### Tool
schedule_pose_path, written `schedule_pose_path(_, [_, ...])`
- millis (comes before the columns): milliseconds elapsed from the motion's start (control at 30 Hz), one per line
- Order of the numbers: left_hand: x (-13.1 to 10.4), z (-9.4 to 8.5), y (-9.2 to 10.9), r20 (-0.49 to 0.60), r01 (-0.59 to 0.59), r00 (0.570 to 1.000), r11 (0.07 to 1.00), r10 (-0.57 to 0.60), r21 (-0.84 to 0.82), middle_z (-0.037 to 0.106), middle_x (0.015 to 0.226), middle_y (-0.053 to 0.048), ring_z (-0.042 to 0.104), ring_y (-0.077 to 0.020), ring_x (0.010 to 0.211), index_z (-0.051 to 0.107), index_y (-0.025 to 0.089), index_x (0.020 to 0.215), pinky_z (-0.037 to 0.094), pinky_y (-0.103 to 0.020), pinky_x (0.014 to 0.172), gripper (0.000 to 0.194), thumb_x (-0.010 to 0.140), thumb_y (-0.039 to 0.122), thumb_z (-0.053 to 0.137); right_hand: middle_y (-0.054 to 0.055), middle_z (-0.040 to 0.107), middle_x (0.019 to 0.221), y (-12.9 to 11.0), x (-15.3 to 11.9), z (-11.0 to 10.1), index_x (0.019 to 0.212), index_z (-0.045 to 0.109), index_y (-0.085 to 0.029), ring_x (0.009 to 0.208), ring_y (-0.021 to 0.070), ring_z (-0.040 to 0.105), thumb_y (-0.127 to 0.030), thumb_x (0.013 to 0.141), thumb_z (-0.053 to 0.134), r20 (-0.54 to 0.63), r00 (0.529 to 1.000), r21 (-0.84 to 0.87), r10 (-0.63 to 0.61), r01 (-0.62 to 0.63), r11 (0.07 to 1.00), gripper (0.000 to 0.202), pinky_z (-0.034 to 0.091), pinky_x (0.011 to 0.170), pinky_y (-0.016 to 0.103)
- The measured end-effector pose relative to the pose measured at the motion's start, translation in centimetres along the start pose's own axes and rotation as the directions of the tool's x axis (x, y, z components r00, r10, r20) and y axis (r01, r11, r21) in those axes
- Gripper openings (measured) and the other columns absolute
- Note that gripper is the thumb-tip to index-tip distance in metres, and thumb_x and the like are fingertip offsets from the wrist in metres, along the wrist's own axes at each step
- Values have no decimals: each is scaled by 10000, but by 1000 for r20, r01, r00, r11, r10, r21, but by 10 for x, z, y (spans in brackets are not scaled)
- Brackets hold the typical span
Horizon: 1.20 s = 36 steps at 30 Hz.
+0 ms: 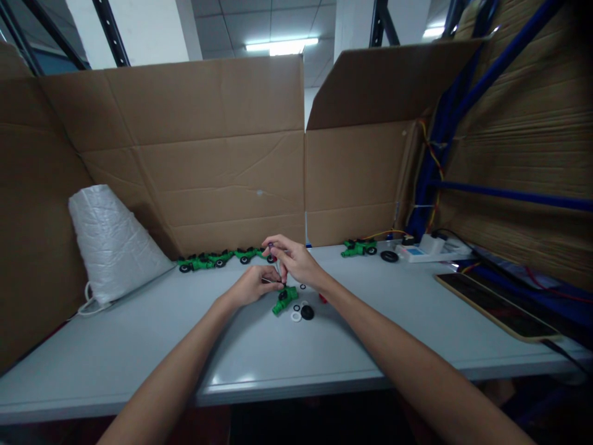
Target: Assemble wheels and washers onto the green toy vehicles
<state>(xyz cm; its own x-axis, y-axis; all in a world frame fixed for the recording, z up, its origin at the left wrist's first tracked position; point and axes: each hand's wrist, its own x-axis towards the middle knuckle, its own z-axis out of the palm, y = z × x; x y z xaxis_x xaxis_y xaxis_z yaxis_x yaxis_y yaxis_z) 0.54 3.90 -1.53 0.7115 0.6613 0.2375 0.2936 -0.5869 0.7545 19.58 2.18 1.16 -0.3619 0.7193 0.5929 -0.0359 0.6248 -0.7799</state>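
Observation:
In the middle of the table lies a green toy vehicle body (284,300) with dark fittings. My right hand (296,259) is closed around a slim screwdriver (278,267), its shaft slanting down to the far end of the green body. Low beside that same end, my left hand (259,283) has its fingers pinched together at the screwdriver's tip; what they grip is too small to tell. Close by on the right lie a black wheel (307,312), a white ring (295,317), small black rings (302,287) and a red piece (323,298) partly behind my right forearm.
Green toy vehicles with black wheels (199,262) line the back, another (359,248) stands right of my hands. A black tyre (389,256), power strip (435,248) and phone (498,306) are at right. A white wrapped bundle (113,247) leans left. Cardboard walls (222,167) surround the table.

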Motion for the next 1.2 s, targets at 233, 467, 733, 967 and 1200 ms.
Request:
schedule_pose_path(233, [0,4,-3,-2,32,999,998,-32,-51,678,845,-35,620,-165,793,631,138,887,482,-267,772,336,863,451,752,-25,674,897,2,0,3,1159,529,-263,485,106,625,-431,965,595,-48,999,21,15,-14,1000,264,514,390,204])
schedule_pose_path(467, [1,4,3,15,9,1000,997,-8,-82,532,760,24,513,-122,710,526,166,807,414,-235,701,371,867,469,732,-49,619,869,-1,-4,7,1129,524,-267,492,90,619,-397,979,568,-97,995,-159,-18,3,987,204,486,434,185])
schedule_pose_path(733, [0,3,10,-2,0,1000,999,0,-44,521,749,32,490,-111,691,513,168,780,397,-223,677,370,869,452,733,-45,583,776,-8,-6,10,1058,544,-244,578,125,604,-433,941,618,-200,980,-234,13,-61,970,234,467,511,214])
schedule_pose_path(967, [-1,3,5,-17,11,1000,999,-11,-31,700,873,-45,641,-168,812,640,139,868,494,-267,788,359,858,480,752,-65,558,722,-7,-8,12,953,507,-251,504,125,583,-514,886,682,-262,965,-196,2,-55,979,323,430,446,217])
schedule_pose_path(1200, [-1,0,1,-47,7,999,998,-4,62,777,1005,-99,718,-214,922,765,134,1015,540,-308,856,333,873,436,756,-76,537,668,4,-9,-2,961,489,-252,473,121,524,-595,905,633,-421,906,-229,-31,-74,971,376,391,457,219])
